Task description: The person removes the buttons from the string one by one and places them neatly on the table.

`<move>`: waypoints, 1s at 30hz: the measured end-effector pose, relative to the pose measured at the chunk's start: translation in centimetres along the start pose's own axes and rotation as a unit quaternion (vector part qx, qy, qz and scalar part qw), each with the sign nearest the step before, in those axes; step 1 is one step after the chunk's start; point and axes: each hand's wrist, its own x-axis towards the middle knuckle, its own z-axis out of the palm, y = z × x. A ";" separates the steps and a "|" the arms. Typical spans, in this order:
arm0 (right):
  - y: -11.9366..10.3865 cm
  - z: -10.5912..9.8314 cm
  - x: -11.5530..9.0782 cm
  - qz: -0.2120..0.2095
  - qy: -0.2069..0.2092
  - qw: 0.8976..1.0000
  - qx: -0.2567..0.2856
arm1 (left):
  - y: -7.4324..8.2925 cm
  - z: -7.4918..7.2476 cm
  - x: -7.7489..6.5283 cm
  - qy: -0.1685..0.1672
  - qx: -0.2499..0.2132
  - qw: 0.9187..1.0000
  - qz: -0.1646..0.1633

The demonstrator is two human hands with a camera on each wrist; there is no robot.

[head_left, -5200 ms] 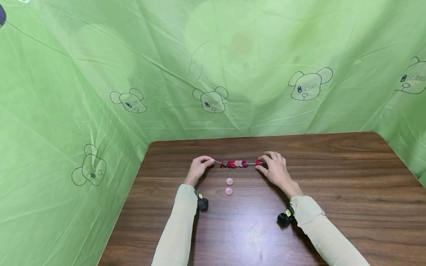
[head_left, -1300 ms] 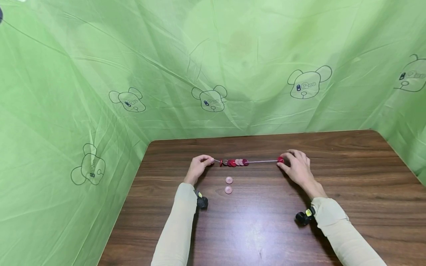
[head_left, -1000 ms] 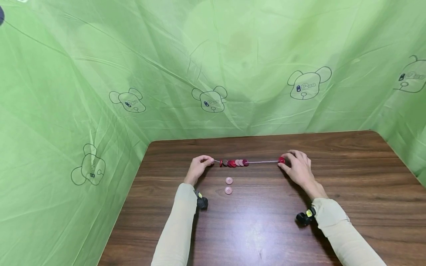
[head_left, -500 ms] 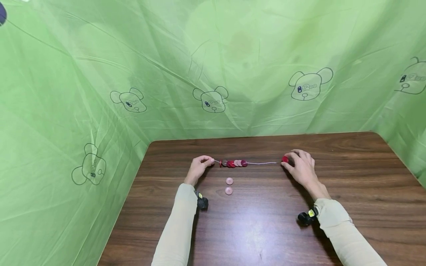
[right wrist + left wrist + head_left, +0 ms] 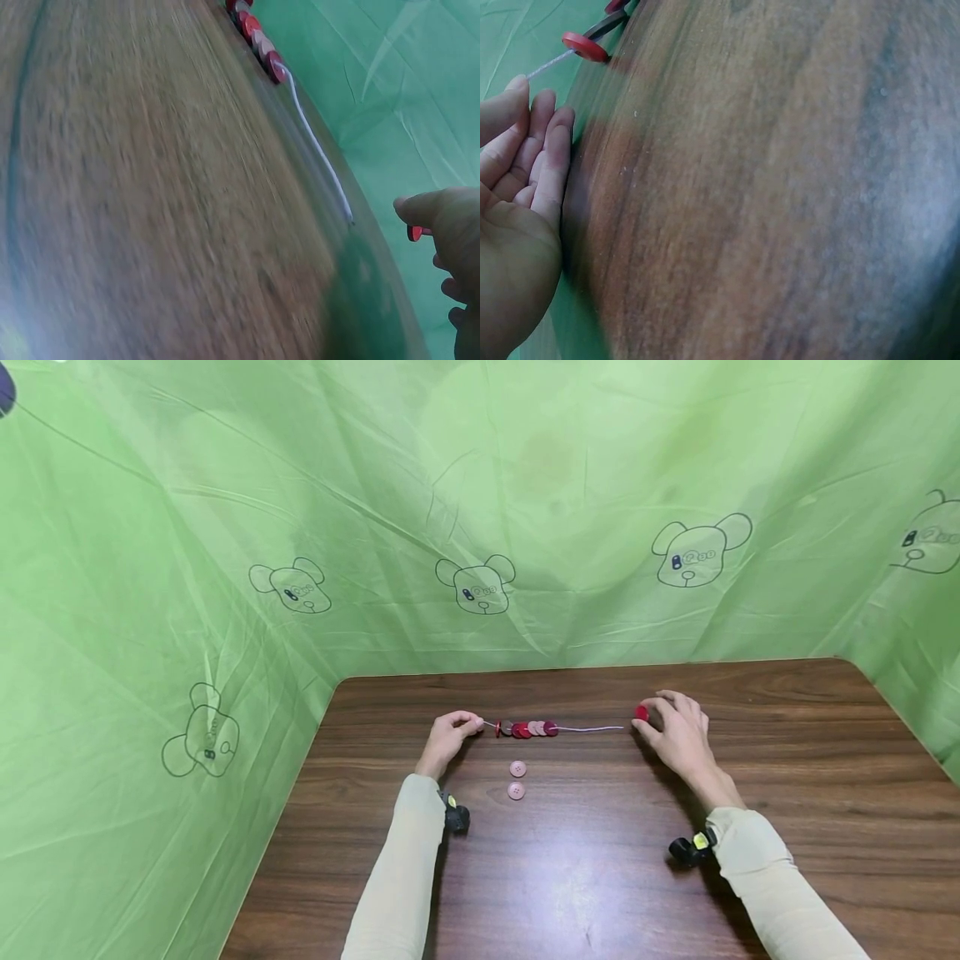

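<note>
In the head view, my left hand [image 5: 446,743] pinches the left end of a pale string [image 5: 588,729]. Threaded on it is a row of round buttons [image 5: 523,731] in red, dark, pink and maroon. One red button [image 5: 585,46] stands on edge nearest my left fingers in the left wrist view. The string's right end lies loose on the table. Just beyond that end, my right hand [image 5: 681,739] holds a red button [image 5: 642,713] between thumb and fingers, apart from the string. My right thumb partly covers this button in the right wrist view.
Two pink buttons, one farther back [image 5: 517,768] and one nearer [image 5: 516,791], lie in front of the threaded row. The brown wooden table [image 5: 585,860] ends at the back against a green cloth [image 5: 570,568] printed with bear heads.
The right hand has slid the red button rightward along the string and off its end, then raised it slightly. The freed string end has slackened. The left hand has stayed put.
</note>
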 end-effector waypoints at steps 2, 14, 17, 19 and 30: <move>-0.4 0.2 0.0 -0.006 0.000 1.000 0.001 | 0.0 0.0 0.0 -0.001 0.000 1.000 -0.002; -3.4 2.0 0.0 -0.066 -0.007 0.998 -0.006 | -0.1 0.0 -0.1 -0.001 -0.002 1.000 0.000; -4.2 2.5 -0.1 -0.081 -0.015 0.997 -0.009 | -0.1 0.1 -0.1 0.000 -0.003 1.000 0.000; -4.7 2.8 -0.3 -0.091 -0.021 0.996 -0.008 | -0.1 0.1 0.0 0.001 -0.005 1.000 -0.001; -7.5 4.7 -0.9 -0.134 -0.067 0.989 0.008 | 0.1 0.2 0.0 0.011 0.002 1.000 -0.005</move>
